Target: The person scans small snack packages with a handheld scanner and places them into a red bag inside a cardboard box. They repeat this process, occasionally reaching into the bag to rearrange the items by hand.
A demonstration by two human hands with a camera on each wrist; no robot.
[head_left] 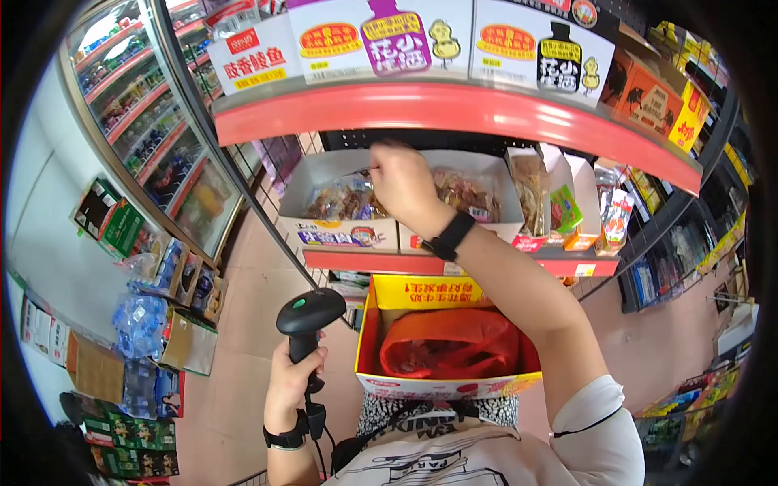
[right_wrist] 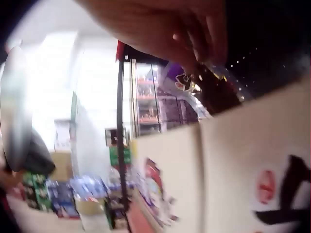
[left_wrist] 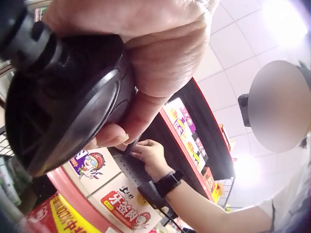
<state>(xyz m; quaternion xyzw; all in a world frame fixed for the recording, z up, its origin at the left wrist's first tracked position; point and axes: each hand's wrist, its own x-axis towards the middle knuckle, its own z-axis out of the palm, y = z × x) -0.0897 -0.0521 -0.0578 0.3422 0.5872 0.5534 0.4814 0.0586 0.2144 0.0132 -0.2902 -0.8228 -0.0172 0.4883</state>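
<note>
My left hand (head_left: 290,377) grips the handle of a black barcode scanner (head_left: 310,312), its head up and a cable hanging below. The scanner's dark head fills much of the left wrist view, with the left thumb and fingers around its handle. My right hand (head_left: 405,188) is over the white open-top snack boxes (head_left: 389,235) on the shelf, fingers curled. In the right wrist view its fingertips pinch a snack packet (right_wrist: 218,90) of shiny clear film with dark brown contents, just above the box edge. More small packets (head_left: 344,197) lie in the left box.
A red-edged shelf (head_left: 454,109) with printed cartons hangs above the boxes. Below, a yellow carton (head_left: 421,293) holds a red plastic bag (head_left: 446,344) close to my body. Narrow boxes of packets (head_left: 531,190) stand at right. A glass-doored fridge (head_left: 162,121) and bottled water (head_left: 139,324) are at left.
</note>
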